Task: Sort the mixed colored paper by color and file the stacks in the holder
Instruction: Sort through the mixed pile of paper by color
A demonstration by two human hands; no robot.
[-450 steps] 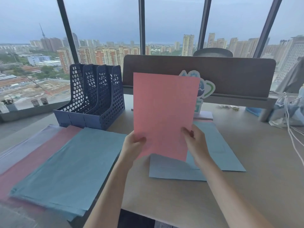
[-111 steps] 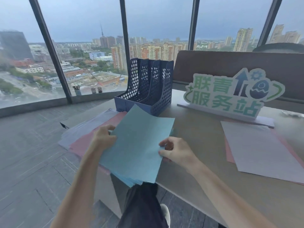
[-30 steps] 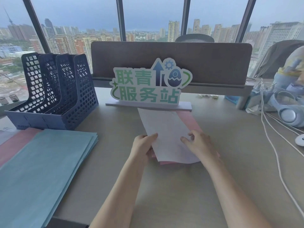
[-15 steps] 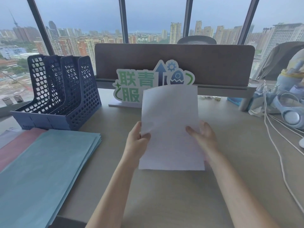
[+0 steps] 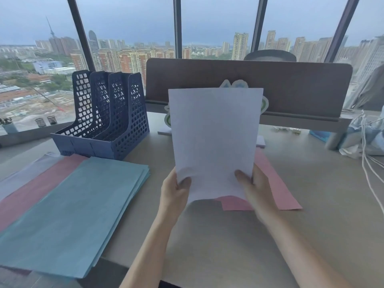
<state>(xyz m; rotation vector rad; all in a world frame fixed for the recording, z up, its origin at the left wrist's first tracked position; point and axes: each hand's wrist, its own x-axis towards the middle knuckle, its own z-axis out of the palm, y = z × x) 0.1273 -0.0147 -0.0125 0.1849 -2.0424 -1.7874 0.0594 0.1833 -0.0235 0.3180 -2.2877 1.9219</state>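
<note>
I hold a pale lilac-white sheet (image 5: 215, 138) upright above the desk. My left hand (image 5: 175, 193) pinches its lower left corner, and my right hand (image 5: 254, 187) pinches its lower right edge. Under it, pink paper (image 5: 276, 183) lies flat on the desk. At the left lie three overlapping stacks: a blue stack (image 5: 68, 213) on top, a pink stack (image 5: 35, 190) beside it, and a lilac stack (image 5: 20, 175) farthest left. The dark blue mesh file holder (image 5: 108, 115) stands behind them with nothing in its slots.
A green and white sign (image 5: 264, 104) stands mostly hidden behind the raised sheet. A brown desk divider (image 5: 301, 88) runs along the back. White cables (image 5: 372, 163) and bags lie at the right edge. Windows stand beyond the desk.
The lilac-white sheet has come off the pink paper and risen upright in both hands. My view has shifted a little to the left.
</note>
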